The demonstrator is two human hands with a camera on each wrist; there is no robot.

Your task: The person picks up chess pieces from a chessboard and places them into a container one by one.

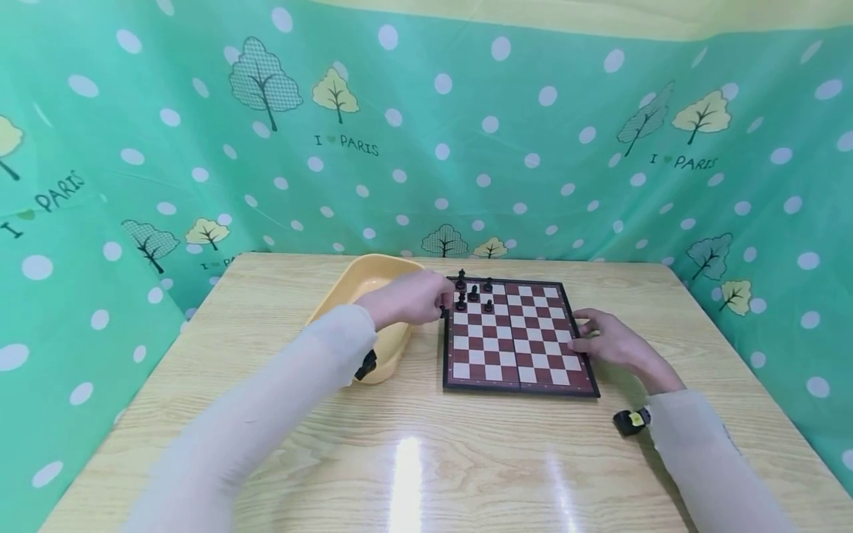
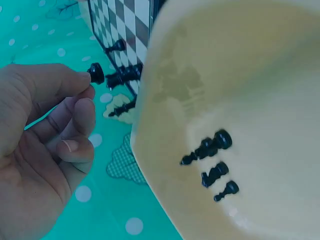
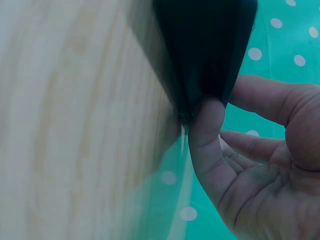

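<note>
My left hand point(image 1: 423, 296) is between the yellow plastic tub and the chessboard point(image 1: 493, 344). Thumb and fingertips pinch a black chess piece point(image 2: 97, 73); its round base sticks out, while its top is hidden. Several black pieces stand at the board's far left corner, among them a tall one point(image 1: 461, 280) and a pawn point(image 1: 489, 306). On the board's right side, my right hand point(image 1: 609, 339) grips the dark edge point(image 3: 205, 55), one finger on its underside in the right wrist view.
The yellow tub point(image 2: 165, 200) stands left of the board. Inside lie a tall black piece point(image 2: 207, 146), a black knight point(image 2: 215, 174) and a black pawn point(image 2: 227, 191). A wooden table point(image 1: 466, 459) carries everything, with a green dotted curtain point(image 1: 440, 170) behind and along the sides.
</note>
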